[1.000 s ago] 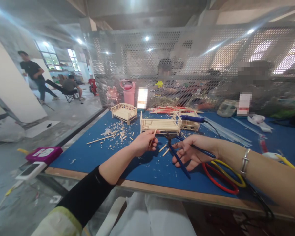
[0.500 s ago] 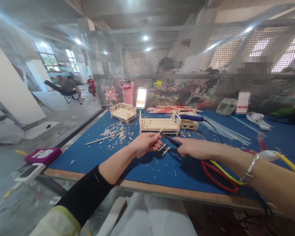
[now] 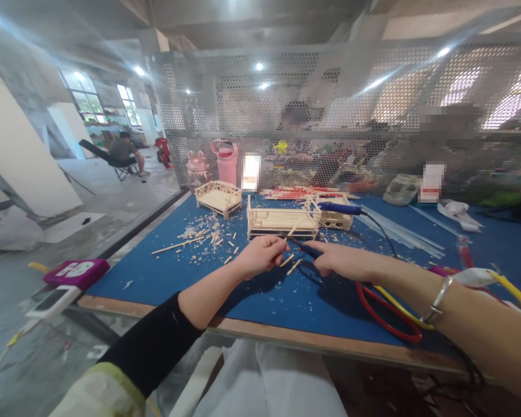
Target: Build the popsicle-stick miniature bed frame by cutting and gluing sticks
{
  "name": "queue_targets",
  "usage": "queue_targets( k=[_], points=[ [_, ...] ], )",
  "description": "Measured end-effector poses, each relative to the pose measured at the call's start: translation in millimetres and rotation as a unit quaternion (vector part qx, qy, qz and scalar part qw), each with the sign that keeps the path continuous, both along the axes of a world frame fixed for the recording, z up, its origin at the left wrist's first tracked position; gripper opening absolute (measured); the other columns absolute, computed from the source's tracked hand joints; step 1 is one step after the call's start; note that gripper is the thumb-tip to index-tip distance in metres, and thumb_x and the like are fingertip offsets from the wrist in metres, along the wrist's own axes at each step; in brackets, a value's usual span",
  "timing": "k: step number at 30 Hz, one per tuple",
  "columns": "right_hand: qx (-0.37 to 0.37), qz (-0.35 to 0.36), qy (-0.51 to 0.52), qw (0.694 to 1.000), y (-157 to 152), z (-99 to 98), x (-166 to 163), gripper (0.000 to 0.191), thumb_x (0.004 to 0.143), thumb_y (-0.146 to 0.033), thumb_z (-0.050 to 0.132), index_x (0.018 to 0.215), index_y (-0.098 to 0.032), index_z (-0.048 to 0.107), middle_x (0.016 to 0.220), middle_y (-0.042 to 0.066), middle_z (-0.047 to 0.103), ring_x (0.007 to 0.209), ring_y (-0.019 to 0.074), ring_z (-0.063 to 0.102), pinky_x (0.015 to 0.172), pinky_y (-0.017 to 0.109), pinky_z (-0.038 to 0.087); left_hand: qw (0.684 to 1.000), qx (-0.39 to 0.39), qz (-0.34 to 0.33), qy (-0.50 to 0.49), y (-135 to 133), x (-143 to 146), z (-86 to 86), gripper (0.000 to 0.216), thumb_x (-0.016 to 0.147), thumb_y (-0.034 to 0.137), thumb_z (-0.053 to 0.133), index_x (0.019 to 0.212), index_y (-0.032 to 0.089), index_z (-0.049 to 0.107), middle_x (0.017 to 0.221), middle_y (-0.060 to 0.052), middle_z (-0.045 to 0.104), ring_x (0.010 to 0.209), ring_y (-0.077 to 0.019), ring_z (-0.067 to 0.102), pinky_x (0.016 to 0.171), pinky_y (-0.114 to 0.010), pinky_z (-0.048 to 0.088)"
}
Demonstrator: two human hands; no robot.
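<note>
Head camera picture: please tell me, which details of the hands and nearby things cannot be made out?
In the head view:
- Lower end of the thin pale wooden stick: hidden inside the left hand.
- Grips of the dark-nosed, blue-handled pliers: mostly covered by the right hand.
- Whether pliers and stick touch: too small to tell.
- Upright white rectangular screen: blurred by pixelation.

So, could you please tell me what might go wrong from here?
The pliers in the right hand reach close to the left hand, so they might nip it. That hand, holding a wooden stick, also looks near the middle wooden model and could bump it. The black cord by the right forearm might snag.
</note>
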State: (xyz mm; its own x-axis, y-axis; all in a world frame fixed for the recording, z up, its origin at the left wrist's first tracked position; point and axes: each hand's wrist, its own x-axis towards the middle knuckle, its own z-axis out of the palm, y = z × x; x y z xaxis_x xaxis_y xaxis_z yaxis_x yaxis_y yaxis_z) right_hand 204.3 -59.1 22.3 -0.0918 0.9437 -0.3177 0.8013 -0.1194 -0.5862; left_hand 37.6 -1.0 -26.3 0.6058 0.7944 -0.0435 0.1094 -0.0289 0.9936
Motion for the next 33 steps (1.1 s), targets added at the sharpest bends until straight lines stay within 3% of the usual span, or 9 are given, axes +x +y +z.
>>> queue_targets(
  k=[5, 8, 13, 17, 20, 22, 26, 29, 33],
  points=[
    [-0.013, -0.002, 0.048, 0.999, 1.8, -3.8, 2.1, 0.061, 0.056, -0.014, 0.044, 0.117, -0.018, 0.049, 0.053, -0.005, 0.04, 0.049, 0.0104, 0.034, 0.048, 0.023, 0.025, 1.0, -0.002, -0.019, -0.006, 0.2, -1.6, 1.9, 0.021, 0.084, 0.03, 0.043, 0.073, 0.015, 0.051, 0.043, 0.007, 0.042, 0.032, -0.0032, 0.028, 0.036, -0.017, 0.019],
    [-0.009, 0.018, 0.009, 1.0, 1.9, -3.4, 2.8, 0.052, 0.059, -0.013, 0.044, 0.11, -0.018, 0.054, 0.058, -0.002, 0.049, 0.053, 0.0119, 0.042, 0.051, 0.023, 0.029, 1.0, 0.001, -0.025, 0.006, -0.2, -1.4, 1.6, 0.021, 0.084, 0.029, 0.041, 0.073, 0.015, 0.051, 0.043, 0.008, 0.041, 0.032, -0.0037, 0.027, 0.037, -0.018, 0.019],
    [0.142, 0.035, -0.144, 0.979, 1.1, -10.5, -6.0, 0.039, 0.068, -0.014, 0.044, 0.106, -0.014, 0.055, 0.103, 0.011, 0.063, 0.088, 0.0201, 0.056, 0.071, 0.025, 0.038, 0.994, 0.072, 0.014, 0.075, -3.7, 0.8, -2.5, 0.028, 0.084, 0.031, 0.037, 0.063, 0.017, 0.047, 0.041, 0.007, 0.041, 0.035, -0.0063, 0.03, 0.041, -0.02, 0.024],
    [0.236, 0.007, -0.257, 0.937, 1.2, -22.1, -14.6, 0.038, 0.072, -0.012, 0.043, 0.109, -0.012, 0.051, 0.103, 0.016, 0.061, 0.09, 0.0239, 0.058, 0.073, 0.03, 0.039, 0.963, 0.225, 0.097, 0.112, -6.2, 3.0, -7.0, 0.036, 0.084, 0.032, 0.034, 0.052, 0.017, 0.041, 0.042, 0.004, 0.043, 0.044, -0.0091, 0.04, 0.051, -0.022, 0.03],
    [0.312, -0.004, -0.341, 0.887, 1.2, -27.4, -16.0, 0.037, 0.072, -0.013, 0.043, 0.109, -0.009, 0.049, 0.103, 0.02, 0.058, 0.093, 0.0291, 0.055, 0.075, 0.035, 0.038, 0.953, 0.251, 0.119, 0.125, -6.0, 4.5, -6.2, 0.039, 0.085, 0.033, 0.03, 0.05, 0.018, 0.039, 0.042, 0.004, 0.042, 0.045, -0.0105, 0.041, 0.053, -0.024, 0.03],
    [0.319, -0.015, -0.32, 0.892, 1.8, -27.8, -14.8, 0.038, 0.07, -0.014, 0.045, 0.107, -0.01, 0.049, 0.102, 0.02, 0.057, 0.093, 0.0299, 0.054, 0.075, 0.036, 0.038, 0.947, 0.27, 0.099, 0.141, -4.8, 3.8, -2.9, 0.04, 0.086, 0.032, 0.029, 0.049, 0.018, 0.038, 0.043, 0.004, 0.042, 0.046, -0.0106, 0.041, 0.054, -0.024, 0.03],
    [0.118, -0.06, 0.021, 0.991, 3.7, -18.6, -7.6, 0.034, 0.061, -0.011, 0.045, 0.093, -0.016, 0.052, 0.074, 0.007, 0.058, 0.067, 0.0192, 0.054, 0.062, 0.03, 0.041, 0.929, 0.334, 0.068, 0.146, -1.4, -4.7, 6.4, 0.04, 0.086, 0.034, 0.03, 0.051, 0.018, 0.039, 0.047, 0.004, 0.042, 0.049, -0.01, 0.04, 0.055, -0.023, 0.03],
    [-0.031, -0.098, 0.271, 0.957, 1.5, -7.7, 4.1, 0.036, 0.058, -0.011, 0.041, 0.093, -0.018, 0.048, 0.058, -0.002, 0.046, 0.05, 0.0132, 0.047, 0.052, 0.027, 0.041, 0.916, 0.371, 0.056, 0.144, 2.3, -12.9, 9.6, 0.039, 0.087, 0.034, 0.029, 0.056, 0.017, 0.046, 0.051, 0.003, 0.045, 0.053, -0.0098, 0.043, 0.058, -0.021, 0.033],
    [-0.234, -0.063, 0.411, 0.879, -3.8, -6.5, 17.2, 0.035, 0.058, -0.011, 0.043, 0.093, -0.018, 0.047, 0.061, -0.001, 0.051, 0.05, 0.0124, 0.051, 0.055, 0.03, 0.047, 0.895, 0.358, 0.011, 0.264, 10.1, -16.0, 4.2, 0.03, 0.083, 0.031, 0.04, 0.069, 0.016, 0.061, 0.055, 0.002, 0.052, 0.055, -0.0107, 0.045, 0.055, -0.021, 0.031]
  ],
)
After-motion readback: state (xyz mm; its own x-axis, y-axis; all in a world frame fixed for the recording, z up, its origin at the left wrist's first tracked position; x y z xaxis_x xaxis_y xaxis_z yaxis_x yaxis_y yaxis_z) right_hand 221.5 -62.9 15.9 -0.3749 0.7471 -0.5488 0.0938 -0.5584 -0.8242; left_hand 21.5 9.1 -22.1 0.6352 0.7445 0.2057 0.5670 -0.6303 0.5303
